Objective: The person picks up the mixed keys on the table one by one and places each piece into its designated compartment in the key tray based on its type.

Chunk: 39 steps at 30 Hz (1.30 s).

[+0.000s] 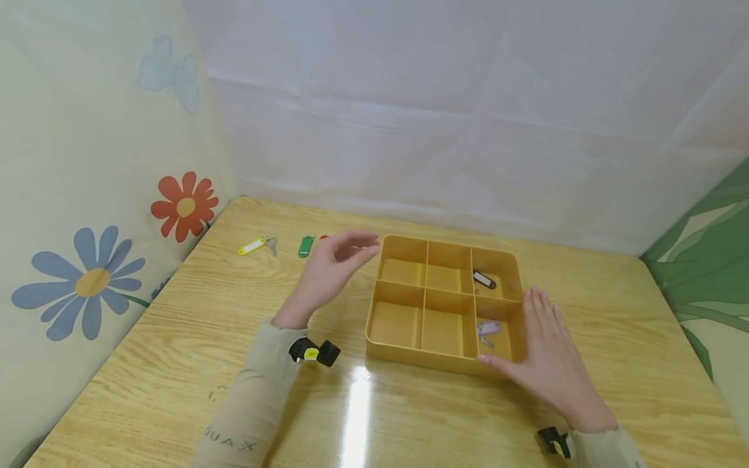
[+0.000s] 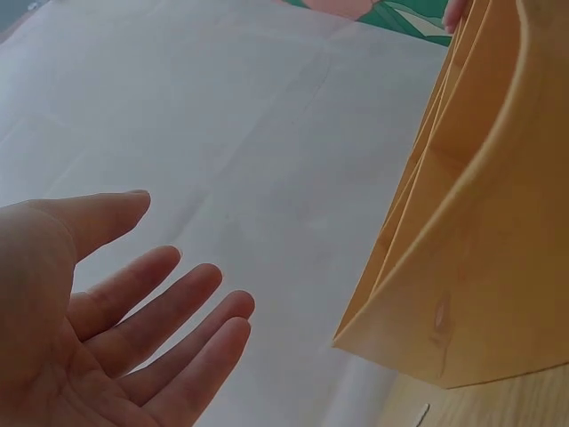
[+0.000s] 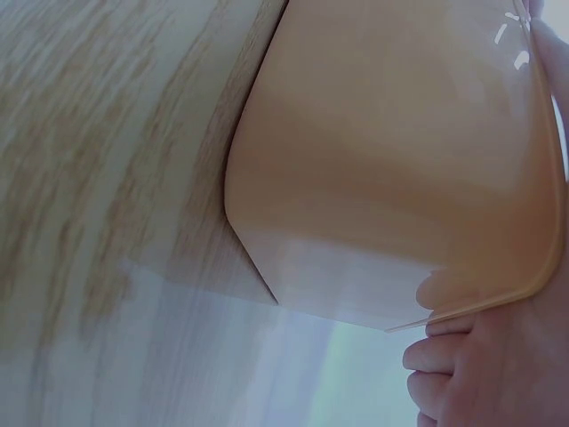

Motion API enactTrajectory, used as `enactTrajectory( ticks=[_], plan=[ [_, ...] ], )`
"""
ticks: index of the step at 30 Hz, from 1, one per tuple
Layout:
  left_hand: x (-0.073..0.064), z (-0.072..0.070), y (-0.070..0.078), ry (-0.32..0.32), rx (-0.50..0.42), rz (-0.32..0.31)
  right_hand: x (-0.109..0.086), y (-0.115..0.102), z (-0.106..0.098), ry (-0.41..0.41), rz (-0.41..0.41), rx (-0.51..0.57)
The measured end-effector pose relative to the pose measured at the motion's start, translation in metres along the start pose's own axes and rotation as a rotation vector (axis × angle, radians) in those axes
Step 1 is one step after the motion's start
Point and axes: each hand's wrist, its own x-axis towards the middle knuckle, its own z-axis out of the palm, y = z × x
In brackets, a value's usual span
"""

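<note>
While relaxed, empty left hand mostly hid red object, straight-fingered right hand touched right wall of six-compartment tray near back edge of table; gap separated tray, left hand.

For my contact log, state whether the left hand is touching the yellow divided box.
Apart. The left wrist view plainly shows a gap, with white backdrop between the left hand and the yellow divided box.
</note>
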Motion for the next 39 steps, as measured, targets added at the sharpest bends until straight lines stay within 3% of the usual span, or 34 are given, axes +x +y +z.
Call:
enactTrajectory(
  ticks=[21,39],
  plan=[
    [-0.009,-0.028,-0.01,0.073,0.032,-0.087,-0.001,0.001,0.002,0.009,-0.008,0.005],
    [-0.009,-0.038,-0.014,0.109,0.049,-0.078,0.0,0.0,-0.002,-0.009,0.002,0.002]
  ],
)
